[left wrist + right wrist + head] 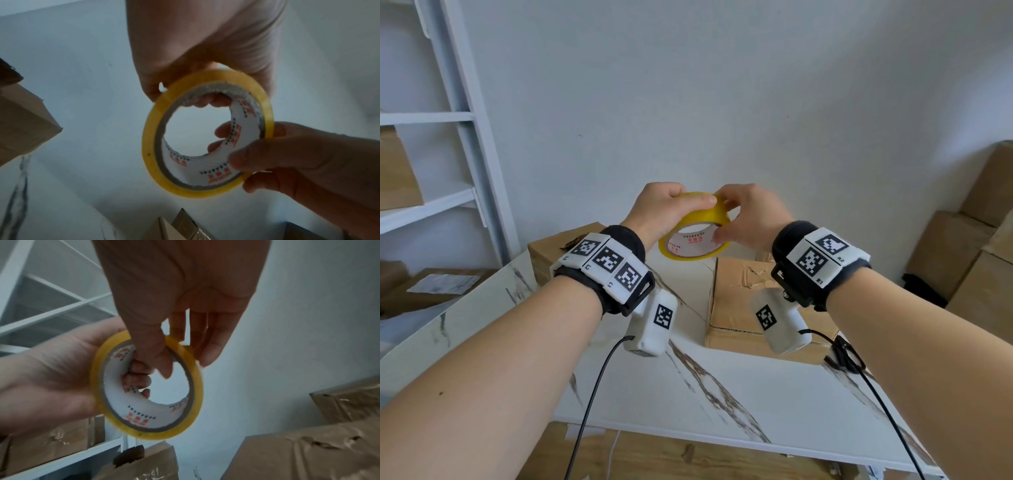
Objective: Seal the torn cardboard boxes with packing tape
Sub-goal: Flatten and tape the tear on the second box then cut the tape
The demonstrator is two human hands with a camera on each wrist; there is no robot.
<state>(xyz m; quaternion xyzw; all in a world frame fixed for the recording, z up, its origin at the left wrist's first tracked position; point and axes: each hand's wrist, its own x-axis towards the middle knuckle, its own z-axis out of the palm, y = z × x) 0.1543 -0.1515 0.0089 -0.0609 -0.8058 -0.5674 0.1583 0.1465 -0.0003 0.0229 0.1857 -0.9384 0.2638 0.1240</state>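
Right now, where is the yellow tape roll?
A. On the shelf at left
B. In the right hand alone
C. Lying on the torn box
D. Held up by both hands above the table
D: the left hand and right hand both grip the tape roll in the air above the table.

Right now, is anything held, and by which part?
Both hands hold the tape roll: left hand and right hand each with fingers through its core.
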